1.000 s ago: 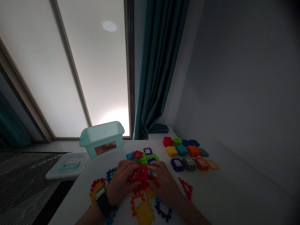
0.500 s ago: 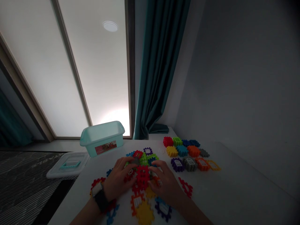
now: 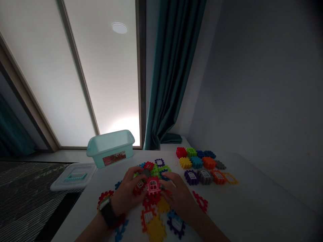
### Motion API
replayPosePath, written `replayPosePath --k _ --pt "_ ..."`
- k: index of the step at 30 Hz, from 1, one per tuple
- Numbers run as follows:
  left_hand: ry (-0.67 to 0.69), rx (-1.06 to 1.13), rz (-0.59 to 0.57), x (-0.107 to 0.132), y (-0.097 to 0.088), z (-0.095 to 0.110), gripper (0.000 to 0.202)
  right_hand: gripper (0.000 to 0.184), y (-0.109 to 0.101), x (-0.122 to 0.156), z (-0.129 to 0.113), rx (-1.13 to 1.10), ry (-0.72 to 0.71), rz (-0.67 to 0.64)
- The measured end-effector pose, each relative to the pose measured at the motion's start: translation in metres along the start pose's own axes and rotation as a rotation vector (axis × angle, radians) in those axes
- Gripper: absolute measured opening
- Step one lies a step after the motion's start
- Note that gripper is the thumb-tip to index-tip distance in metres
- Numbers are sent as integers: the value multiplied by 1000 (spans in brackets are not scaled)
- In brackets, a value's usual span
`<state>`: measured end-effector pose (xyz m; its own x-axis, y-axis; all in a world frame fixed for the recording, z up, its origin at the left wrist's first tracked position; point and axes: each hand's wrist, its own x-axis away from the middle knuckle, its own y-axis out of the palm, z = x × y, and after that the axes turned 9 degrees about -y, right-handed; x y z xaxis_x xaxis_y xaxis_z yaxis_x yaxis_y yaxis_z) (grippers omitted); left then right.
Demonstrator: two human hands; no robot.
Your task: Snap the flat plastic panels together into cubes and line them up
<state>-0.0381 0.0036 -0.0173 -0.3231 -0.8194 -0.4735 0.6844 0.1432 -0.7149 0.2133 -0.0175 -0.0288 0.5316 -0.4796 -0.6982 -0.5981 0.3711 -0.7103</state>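
L grip: closed on red window tile
R grip: closed on same tile, R side
Bench: loose plastic tiles around hands

A pinkish-red plastic waffle block with a white window frame sits face up between the left hand's fingers and the right hand's fingers. A red window block lies just beside it, under the left fingers.
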Motion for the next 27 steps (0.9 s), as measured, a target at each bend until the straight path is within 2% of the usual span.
replayPosePath --k 4,8,13,19,27 --pt "-52 106 -59 -1 -2 5 35 21 -2 0 2 -1 -80 6" --pt "-80 172 -138 -1 0 6 28 21 -4 -1 0 -28 -72 13" --pt "-116 181 -158 -2 2 6 10 16 1 -1 -6 -163 103 60" --pt "-137 189 -159 -2 3 10 13 15 10 -5 -14 -347 386 39" --pt "-245 314 -233 -6 0 18 15 20 9 -9 -15 -468 498 2"
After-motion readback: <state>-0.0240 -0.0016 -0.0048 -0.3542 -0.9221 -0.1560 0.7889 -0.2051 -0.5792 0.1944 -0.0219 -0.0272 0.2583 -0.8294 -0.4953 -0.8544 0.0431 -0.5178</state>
